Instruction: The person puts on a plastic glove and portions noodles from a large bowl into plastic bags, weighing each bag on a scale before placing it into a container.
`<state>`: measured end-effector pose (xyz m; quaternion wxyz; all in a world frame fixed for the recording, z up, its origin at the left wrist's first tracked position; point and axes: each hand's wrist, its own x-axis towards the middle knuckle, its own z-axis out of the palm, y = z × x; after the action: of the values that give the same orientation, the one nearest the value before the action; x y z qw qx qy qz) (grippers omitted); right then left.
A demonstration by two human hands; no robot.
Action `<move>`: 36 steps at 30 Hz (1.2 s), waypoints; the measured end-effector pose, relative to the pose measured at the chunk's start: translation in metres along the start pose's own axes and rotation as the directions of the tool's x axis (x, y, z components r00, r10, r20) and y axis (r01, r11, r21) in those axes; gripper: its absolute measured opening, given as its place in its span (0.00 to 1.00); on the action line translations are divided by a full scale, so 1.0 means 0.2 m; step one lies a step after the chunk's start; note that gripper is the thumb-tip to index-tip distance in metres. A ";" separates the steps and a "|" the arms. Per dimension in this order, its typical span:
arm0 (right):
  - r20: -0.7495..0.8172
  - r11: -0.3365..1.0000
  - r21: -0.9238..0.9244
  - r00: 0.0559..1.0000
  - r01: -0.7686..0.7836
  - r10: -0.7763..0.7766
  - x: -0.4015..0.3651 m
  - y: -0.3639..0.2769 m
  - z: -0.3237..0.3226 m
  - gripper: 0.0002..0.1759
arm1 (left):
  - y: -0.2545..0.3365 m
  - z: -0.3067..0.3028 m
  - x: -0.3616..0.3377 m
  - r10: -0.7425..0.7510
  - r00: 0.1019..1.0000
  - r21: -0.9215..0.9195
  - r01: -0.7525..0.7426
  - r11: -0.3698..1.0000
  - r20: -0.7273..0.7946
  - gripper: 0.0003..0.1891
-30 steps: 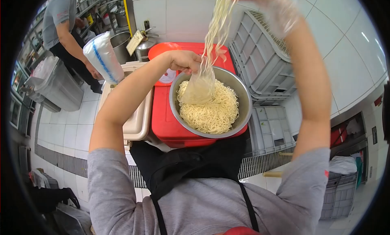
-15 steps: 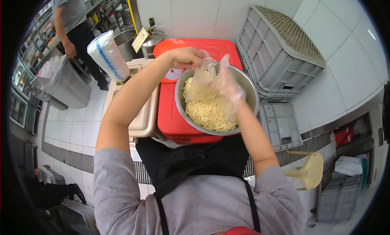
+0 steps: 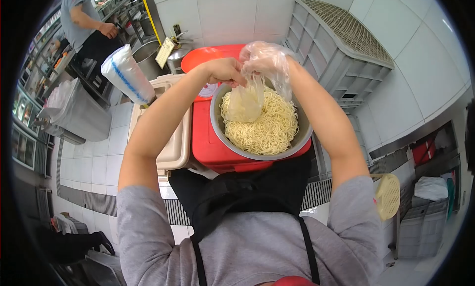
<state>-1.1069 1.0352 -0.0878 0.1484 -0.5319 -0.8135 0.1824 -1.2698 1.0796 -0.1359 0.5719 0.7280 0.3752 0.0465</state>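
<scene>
The plastic bag point(image 3: 246, 104) is hanging, in the head view, just below the fingers of the left hand point(image 3: 223, 71), which are pinching together on its upper edge. The gloved right hand point(image 3: 267, 59) is curling its fingers beside them at the bag's top; whether they are gripping, I cannot tell. The bag is overlapping the noodles point(image 3: 269, 130) inside the metal bowl point(image 3: 303, 131)

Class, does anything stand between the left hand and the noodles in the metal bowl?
Yes. The clear plastic bag hangs from the left hand, in front of part of the noodles. Nearer the body, nothing visible covers the noodles; the metal bowl's rim only surrounds them.
</scene>
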 end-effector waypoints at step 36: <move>0.161 0.907 -0.376 0.951 -0.189 0.265 -0.18 0.53 0.17 0.27 | 0.01 -0.09 -0.12 0.063 0.987 0.541 0.028 0.841 -0.150 0.21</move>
<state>-1.0220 1.0359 -0.1668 -0.0587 -0.6194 -0.7761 0.1027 -1.2943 1.0798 -0.1195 0.3104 0.8569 0.4115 0.0029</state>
